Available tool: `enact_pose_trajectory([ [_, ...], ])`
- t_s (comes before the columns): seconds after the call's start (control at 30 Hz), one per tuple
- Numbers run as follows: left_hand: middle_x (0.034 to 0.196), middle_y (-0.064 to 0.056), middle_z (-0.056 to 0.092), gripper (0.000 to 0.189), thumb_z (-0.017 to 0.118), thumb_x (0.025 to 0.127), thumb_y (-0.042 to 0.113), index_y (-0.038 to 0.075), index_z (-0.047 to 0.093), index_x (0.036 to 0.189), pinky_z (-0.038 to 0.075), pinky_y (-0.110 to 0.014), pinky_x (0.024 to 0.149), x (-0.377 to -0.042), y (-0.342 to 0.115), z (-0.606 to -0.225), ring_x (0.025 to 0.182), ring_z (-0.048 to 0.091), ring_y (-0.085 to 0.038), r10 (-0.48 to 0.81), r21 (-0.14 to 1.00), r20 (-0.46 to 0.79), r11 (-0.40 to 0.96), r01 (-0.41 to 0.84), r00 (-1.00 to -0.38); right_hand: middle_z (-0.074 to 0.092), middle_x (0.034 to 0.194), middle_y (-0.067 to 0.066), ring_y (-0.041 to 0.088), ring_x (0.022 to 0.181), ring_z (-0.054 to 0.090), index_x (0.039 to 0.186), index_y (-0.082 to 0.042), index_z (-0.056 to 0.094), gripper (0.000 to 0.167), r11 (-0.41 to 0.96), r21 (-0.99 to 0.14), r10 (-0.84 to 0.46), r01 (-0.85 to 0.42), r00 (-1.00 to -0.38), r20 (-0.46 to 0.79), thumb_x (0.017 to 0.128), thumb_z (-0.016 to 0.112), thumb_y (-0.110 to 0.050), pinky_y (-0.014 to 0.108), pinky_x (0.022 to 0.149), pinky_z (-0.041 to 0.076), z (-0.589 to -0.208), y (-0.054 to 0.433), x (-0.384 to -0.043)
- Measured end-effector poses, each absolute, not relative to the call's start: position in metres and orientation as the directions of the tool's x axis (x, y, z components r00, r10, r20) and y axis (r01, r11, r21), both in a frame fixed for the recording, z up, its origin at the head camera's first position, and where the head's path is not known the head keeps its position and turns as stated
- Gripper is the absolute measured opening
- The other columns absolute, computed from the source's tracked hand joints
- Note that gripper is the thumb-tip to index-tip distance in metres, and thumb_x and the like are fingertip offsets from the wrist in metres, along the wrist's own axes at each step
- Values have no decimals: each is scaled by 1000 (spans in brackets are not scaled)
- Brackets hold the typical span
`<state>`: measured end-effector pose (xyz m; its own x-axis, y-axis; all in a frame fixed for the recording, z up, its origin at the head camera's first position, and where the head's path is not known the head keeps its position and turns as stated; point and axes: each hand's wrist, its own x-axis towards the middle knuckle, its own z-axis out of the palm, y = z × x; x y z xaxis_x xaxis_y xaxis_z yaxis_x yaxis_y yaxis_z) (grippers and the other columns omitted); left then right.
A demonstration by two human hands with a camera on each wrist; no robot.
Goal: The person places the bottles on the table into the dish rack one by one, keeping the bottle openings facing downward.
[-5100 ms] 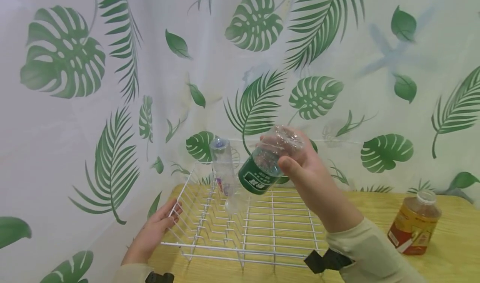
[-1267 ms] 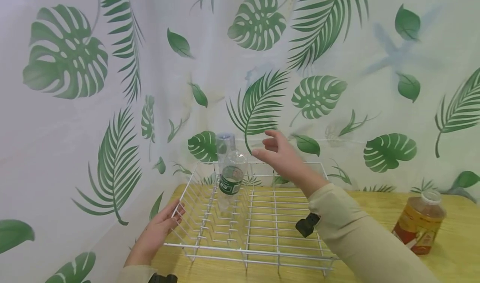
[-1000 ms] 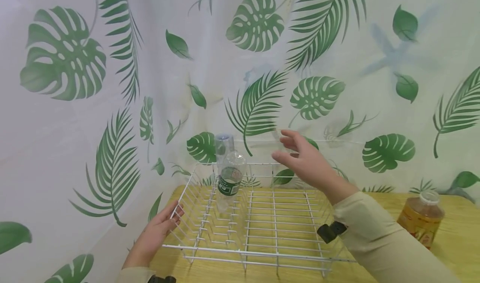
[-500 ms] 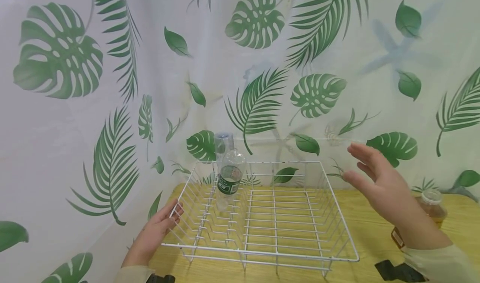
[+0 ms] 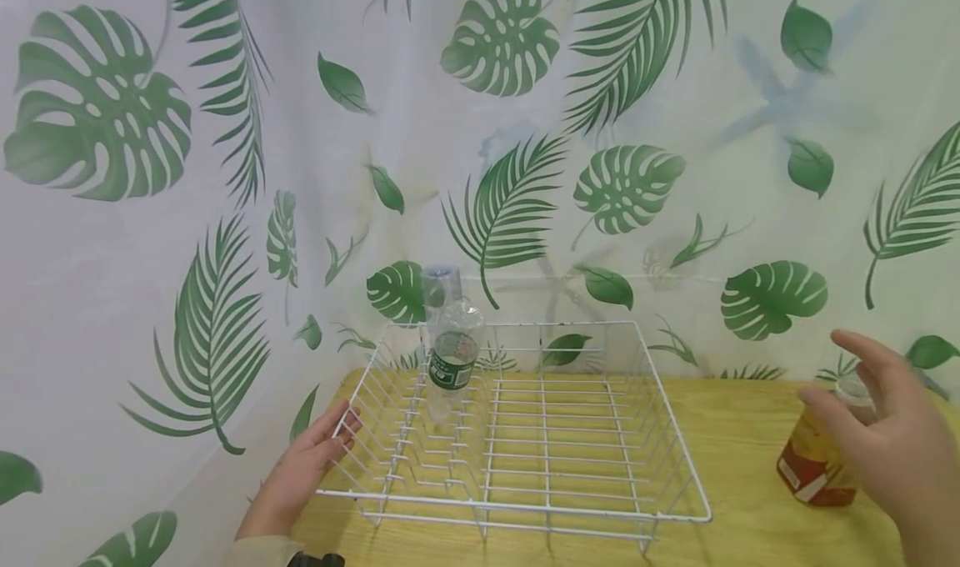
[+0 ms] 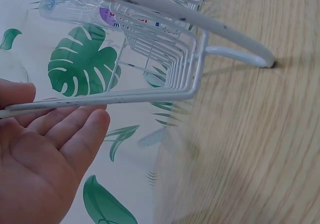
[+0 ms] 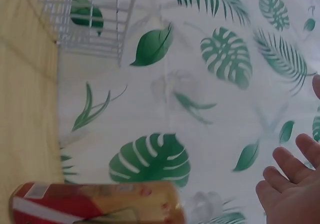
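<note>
My right hand (image 5: 892, 434) sits at the lower right of the head view, fingers spread and relaxed, holding nothing. It hovers just in front of the amber bottle (image 5: 813, 454), which stands upright on the counter (image 5: 742, 417) at the right edge of the frame, well apart from the rack. From my right wrist view the same bottle (image 7: 95, 201) fills the bottom left, red label toward the lens, with my fingers (image 7: 290, 184) loose at the lower right; I see a gap between them and the bottle, so no contact.

My left hand (image 5: 303, 471) is at the lower left of the head view, resting against the near left corner of the white wire rack (image 5: 525, 509). In the left wrist view the fingers (image 6: 60, 129) lie fairly straight beneath the rim wire (image 6: 115, 97), touching it rather than wrapped round it.

The rack takes up the centre of the head view. Toward its far left stand two clear bottles, neck down among the prongs: the nearer with a green label (image 5: 452, 358), the other (image 5: 438, 288) directly behind it. Behind everything hangs a white curtain (image 5: 225, 133) printed with green leaves.
</note>
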<state>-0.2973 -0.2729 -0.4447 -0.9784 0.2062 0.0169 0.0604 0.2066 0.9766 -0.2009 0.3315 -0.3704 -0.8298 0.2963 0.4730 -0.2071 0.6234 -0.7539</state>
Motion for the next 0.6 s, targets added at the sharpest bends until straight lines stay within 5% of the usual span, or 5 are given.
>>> enact_pose_trajectory([
  [0.03,162,-24,25,66,42,101,3,5,18,162,23,-52,119,-298,-273,-445,146,32,-39,205,977,14,206,58,-979,11,168,5,41,151,9,162,-23,26,71,610,-767,326,-200,-818,473,101,63,-25,28,119,17,-374,335,-201],
  [0.13,162,-23,26,65,42,101,3,5,19,162,24,-51,119,-300,-274,-445,145,33,-38,195,977,8,207,49,-981,12,168,4,40,152,6,161,-22,28,72,565,-802,392,-195,-791,469,100,64,-20,53,120,11,-384,344,-204],
  [0.27,162,-22,26,64,42,101,3,6,20,162,24,-49,119,-301,-273,-443,146,33,-36,188,977,6,206,46,-982,11,168,11,47,150,6,162,-17,24,77,565,-807,434,-172,-770,468,97,66,-22,68,116,9,-393,353,-210],
  [0.5,162,-23,26,64,42,102,3,4,19,162,21,-52,119,-294,-272,-444,146,31,-38,201,979,11,200,52,-980,9,167,18,40,152,6,164,-13,6,91,519,-850,488,-93,-784,384,98,67,-27,52,122,3,-417,373,-221],
  [0.6,162,-22,27,64,42,101,3,6,21,162,22,-53,119,-295,-272,-444,145,32,-37,191,979,19,195,57,-981,3,166,25,47,150,5,163,-11,-2,95,476,-879,491,-19,-824,283,99,64,-35,61,119,7,-425,382,-226],
])
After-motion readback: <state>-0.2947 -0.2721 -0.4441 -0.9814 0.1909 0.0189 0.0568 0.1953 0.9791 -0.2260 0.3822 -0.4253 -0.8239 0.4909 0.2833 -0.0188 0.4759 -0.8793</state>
